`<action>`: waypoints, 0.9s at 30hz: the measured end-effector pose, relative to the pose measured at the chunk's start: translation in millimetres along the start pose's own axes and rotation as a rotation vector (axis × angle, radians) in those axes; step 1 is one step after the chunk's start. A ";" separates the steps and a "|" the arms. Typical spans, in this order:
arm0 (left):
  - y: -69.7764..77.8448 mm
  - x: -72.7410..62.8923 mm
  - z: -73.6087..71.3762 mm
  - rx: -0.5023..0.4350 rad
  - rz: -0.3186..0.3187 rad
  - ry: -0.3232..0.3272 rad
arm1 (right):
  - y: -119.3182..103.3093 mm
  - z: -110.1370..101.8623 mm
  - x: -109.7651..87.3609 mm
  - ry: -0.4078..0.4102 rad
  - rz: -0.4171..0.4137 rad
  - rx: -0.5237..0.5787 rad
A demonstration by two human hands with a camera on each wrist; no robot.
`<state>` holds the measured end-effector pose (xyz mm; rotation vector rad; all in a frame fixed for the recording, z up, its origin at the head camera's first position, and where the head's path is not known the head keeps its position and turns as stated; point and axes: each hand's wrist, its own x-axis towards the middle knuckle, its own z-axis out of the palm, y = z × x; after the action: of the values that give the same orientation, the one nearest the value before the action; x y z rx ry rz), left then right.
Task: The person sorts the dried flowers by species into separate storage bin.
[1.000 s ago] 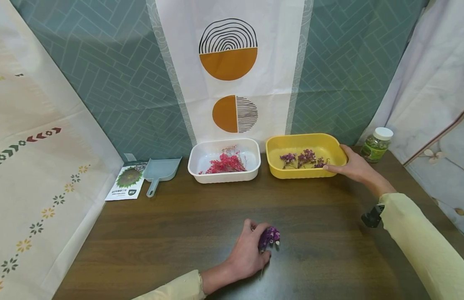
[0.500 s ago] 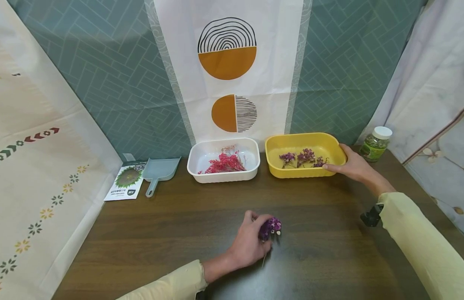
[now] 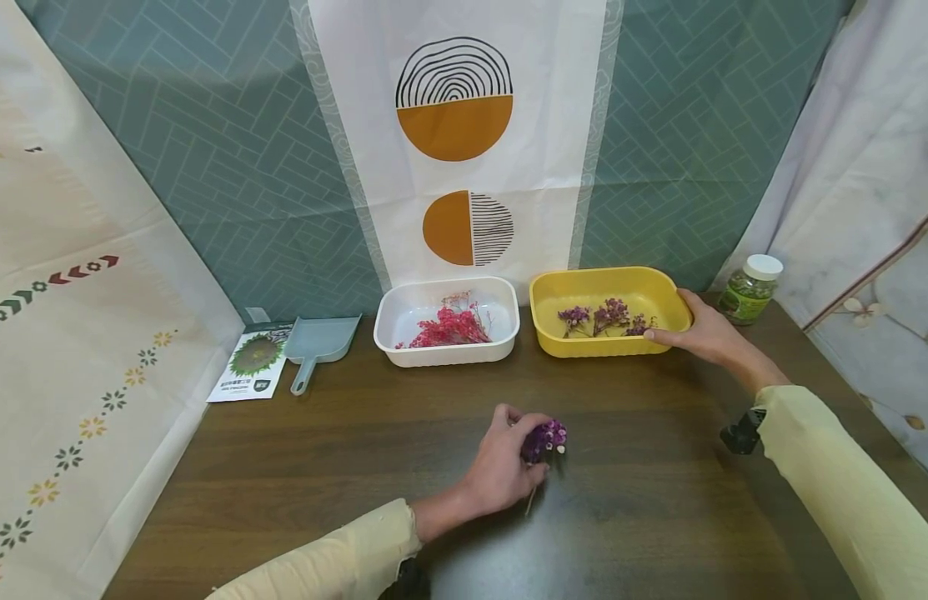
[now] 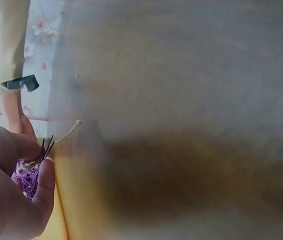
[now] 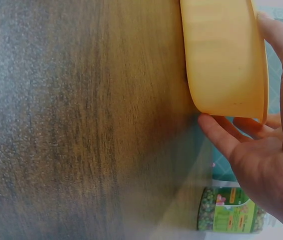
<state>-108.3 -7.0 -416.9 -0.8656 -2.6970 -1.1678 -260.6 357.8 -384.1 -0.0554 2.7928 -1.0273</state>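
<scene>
Over the front middle of the table, my left hand (image 3: 501, 467) pinches a small bunch of purple dried flowers (image 3: 543, 440), its thin stems pointing down toward me. In the left wrist view, dark stem ends and a piece of twine (image 4: 69, 132) stick out between thumb and fingers. My right hand (image 3: 707, 332) holds the right end of a yellow plastic tub (image 3: 602, 347), thumb on the front rim. The right wrist view shows the other fingers against the tub's outer end wall (image 5: 226, 65). Several purple dried sprigs (image 3: 610, 315) lie inside the tub.
Left of the yellow tub stands a white tub (image 3: 448, 357) with pink-red dried flowers (image 3: 454, 325). A grey-blue dustpan (image 3: 323, 337) and a printed seed packet (image 3: 249, 367) lie further left. A white-lidded jar (image 3: 750, 292) stands behind my right hand. Fabric-covered walls border the table.
My left hand has risen a little and moved away from me and slightly right, carrying the purple bunch. My right hand stays on the yellow tub, which has not moved.
</scene>
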 end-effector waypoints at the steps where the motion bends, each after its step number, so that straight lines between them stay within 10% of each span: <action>1: 0.6 2.5 -1.1 -0.002 -0.003 -0.003 | 0.1 0.1 0.0 0.001 0.000 -0.001; 27: 11.9 88.1 -17.8 0.051 0.035 -0.037 | 2.8 1.7 2.7 0.017 -0.008 0.006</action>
<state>-178.4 28.4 -371.6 -0.9317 -2.7157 -1.0825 -262.9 358.6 -387.5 -0.0574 2.8073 -1.0425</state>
